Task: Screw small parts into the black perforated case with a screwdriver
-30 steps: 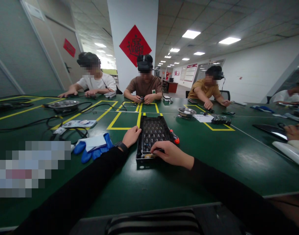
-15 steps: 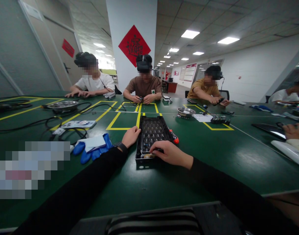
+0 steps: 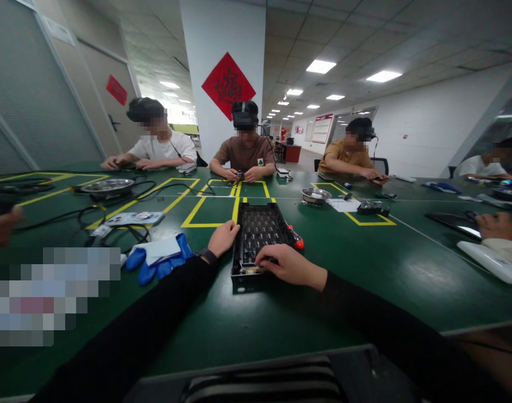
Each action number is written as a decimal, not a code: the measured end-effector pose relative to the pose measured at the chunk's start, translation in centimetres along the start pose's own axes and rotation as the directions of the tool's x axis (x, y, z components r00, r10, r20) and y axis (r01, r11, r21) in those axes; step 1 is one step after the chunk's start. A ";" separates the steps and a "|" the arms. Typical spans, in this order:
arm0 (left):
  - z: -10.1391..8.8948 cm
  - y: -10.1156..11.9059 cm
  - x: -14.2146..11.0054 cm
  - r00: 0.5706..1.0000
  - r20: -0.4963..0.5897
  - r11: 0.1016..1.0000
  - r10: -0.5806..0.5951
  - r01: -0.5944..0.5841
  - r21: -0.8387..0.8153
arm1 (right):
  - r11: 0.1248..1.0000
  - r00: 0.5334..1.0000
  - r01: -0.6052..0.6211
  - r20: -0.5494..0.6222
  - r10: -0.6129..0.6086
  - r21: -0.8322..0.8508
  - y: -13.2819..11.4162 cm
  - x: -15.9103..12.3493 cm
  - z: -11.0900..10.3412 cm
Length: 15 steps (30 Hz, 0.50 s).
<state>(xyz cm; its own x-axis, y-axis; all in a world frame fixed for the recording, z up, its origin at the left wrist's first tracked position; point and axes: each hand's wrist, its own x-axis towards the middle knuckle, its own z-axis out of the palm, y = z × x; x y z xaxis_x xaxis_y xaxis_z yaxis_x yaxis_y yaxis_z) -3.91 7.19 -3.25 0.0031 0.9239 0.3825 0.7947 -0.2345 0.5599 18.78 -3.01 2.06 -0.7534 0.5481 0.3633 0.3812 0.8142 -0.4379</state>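
A black rectangular open case (image 3: 262, 229) lies on the green table in front of me, with rows of small bright parts inside and a yellowish piece at its near end. My left hand (image 3: 223, 239) is closed on the left side wall of this case. At the near end, my right hand (image 3: 287, 263) has its fingertips pinched together just over the inside of the case. Whatever the pinch holds is small and dark, and I cannot make it out. A red-and-black screwdriver handle (image 3: 297, 238) rests against the right side of the case.
Left of my arm lie blue gloves (image 3: 159, 263), a light phone-like slab (image 3: 136, 218) and black cables. Metal bowls (image 3: 108, 186) (image 3: 315, 195) stand farther back. Small black parts (image 3: 373, 207) sit by white paper (image 3: 343, 205). Several co-workers sit around the table.
Both my hands keep nearly the same place on the case. A co-worker's hand with a dark object has come in at the left edge. The view has shifted slightly.
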 end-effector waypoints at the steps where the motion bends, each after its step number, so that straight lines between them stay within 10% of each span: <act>1: 0.0 0.0 0.0 1.000 0.002 1.000 0.000 0.000 -0.002 | 1.000 1.000 -0.002 0.000 0.002 0.003 0.0 0.0 0.0; 15: 0.1 -0.2 0.0 1.000 -0.006 1.000 0.015 -0.015 0.000 | 0.999 0.999 0.033 -0.012 -0.034 -0.010 0.1 0.0 0.1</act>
<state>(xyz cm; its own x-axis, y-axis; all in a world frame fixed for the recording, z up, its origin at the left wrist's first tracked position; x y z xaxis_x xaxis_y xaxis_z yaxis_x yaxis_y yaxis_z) -4.00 7.25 -3.48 0.0113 0.9187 0.3947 0.7943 -0.2480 0.5546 18.77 -2.96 1.97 -0.7594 0.5227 0.3876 0.3613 0.8341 -0.4169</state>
